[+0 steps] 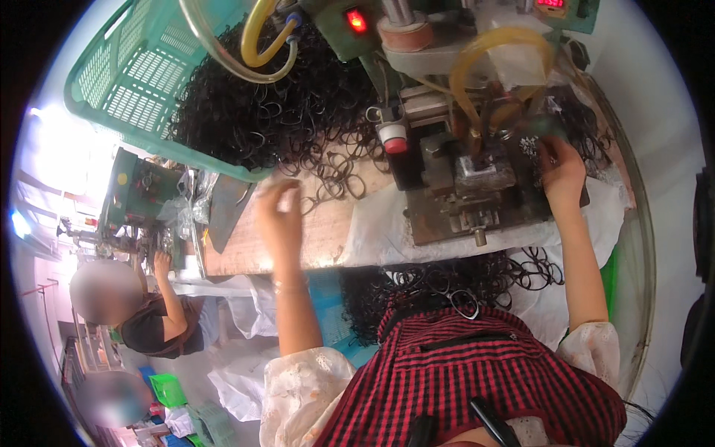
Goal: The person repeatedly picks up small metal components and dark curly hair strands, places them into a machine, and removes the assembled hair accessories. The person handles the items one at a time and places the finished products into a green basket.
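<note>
While the left hand [280,212] hovers half-open, right hand [564,175] curled beside the press [482,177], its grip unclear

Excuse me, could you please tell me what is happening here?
A person in a checked apron is at a bench machine. The right hand is at its right side; the left hand is over the table, near loose black rings. Whether either holds anything is unclear. More rings lie in the green basket.

On the machine [484,176] I am working at, small red digits are glowing on a display [550,3] in the green box [581,16] at upper right, looking too blurred for sure reading.
</note>
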Motion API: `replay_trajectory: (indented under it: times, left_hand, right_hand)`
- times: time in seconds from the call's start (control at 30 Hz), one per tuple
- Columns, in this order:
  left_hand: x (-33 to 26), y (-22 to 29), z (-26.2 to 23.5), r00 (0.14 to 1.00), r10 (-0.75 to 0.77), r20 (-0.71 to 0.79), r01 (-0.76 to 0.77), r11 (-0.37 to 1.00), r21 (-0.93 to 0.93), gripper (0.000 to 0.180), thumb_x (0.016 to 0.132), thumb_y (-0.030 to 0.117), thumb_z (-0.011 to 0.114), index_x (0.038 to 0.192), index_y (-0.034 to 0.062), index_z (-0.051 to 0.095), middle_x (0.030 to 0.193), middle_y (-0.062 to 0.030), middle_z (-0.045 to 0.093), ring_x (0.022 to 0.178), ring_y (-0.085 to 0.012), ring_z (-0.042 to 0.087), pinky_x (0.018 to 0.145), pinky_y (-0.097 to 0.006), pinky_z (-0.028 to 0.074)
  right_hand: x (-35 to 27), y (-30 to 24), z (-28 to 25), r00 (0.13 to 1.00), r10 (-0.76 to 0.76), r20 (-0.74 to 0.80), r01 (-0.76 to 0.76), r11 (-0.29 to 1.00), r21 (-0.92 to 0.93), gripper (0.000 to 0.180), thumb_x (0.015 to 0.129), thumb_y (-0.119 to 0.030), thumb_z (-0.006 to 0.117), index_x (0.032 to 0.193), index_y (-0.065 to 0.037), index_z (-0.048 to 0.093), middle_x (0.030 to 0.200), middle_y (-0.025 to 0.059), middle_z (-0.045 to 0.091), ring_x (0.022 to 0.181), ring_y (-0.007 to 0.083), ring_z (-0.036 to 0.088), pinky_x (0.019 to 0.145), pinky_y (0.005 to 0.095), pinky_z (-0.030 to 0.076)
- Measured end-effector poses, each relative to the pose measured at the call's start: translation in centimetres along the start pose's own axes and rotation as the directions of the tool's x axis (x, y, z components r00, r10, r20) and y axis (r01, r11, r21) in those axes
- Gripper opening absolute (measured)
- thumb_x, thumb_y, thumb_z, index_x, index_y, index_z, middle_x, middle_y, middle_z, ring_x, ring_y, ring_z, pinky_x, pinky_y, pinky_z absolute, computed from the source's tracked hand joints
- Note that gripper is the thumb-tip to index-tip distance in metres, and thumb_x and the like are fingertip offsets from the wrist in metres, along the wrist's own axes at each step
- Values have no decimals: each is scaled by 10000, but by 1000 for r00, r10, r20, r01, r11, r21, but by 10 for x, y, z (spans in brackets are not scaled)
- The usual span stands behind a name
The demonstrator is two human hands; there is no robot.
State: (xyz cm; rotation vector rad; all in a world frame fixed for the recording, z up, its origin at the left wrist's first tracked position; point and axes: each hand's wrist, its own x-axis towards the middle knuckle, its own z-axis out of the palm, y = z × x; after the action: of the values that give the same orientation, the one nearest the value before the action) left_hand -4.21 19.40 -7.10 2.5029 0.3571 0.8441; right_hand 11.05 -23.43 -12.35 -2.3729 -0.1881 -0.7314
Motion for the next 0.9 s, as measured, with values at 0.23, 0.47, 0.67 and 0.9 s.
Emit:
replay_trajectory:
  times: [0.23,0.47,0.67,0.9]
  left_hand:
    - [-39,-74,82,984,-130,-121,154,964,216,139,874,102,555,968,54,645,986,-155,668,893,-322,614,791,-414,488]
    - [44,-94,97,965,-246,96,263,924,-279,248,922,127,530,1086,-33,626,975,-154,702,822,-233,674,732,-306,495]
    - [53,-127,119,964,-133,232,118,990,78,294,858,236,617,1000,-8,697,914,-202,697,863,-320,654,790,-389,490]
    - [21,-31,83,986,-88,-141,-3,839,-545,206,945,89,588,1112,-28,557,970,-79,631,736,-133,640,571,-229,528]
  right_hand:
    - [-36,30,-31,986,163,-24,-161,985,64,178,860,-80,653,1031,-42,680,945,103,701,866,189,669,786,290,502]
    - [-45,-35,-82,985,141,97,-167,918,360,161,848,-56,650,994,-49,717,940,99,702,883,175,659,798,296,498]
    - [2,-96,-24,995,-95,13,73,838,540,214,769,-72,687,982,-50,705,918,125,698,904,314,644,824,379,499]
    - [-18,-110,-13,963,65,261,-260,470,843,437,820,28,628,1245,13,529,956,110,693,923,146,650,826,252,490]
